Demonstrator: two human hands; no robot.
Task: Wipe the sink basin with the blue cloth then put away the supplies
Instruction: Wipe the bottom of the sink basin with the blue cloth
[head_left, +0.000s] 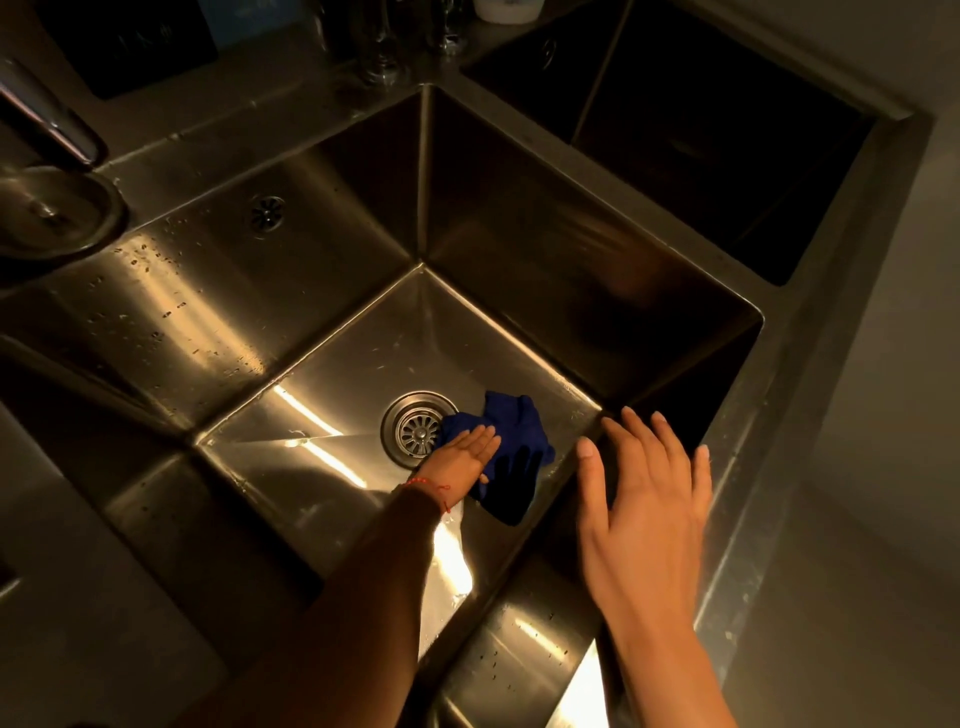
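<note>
Blue cloth sits crumpled on sink basin floor beside drain, under flat-fingered left hand. Right hand hovers spread, holding nothing.

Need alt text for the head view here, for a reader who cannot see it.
A person's left hand presses a crumpled blue cloth flat against the floor of a steel sink basin, right beside the drain. The right hand hovers open above the basin's near right corner, holding nothing.
</note>
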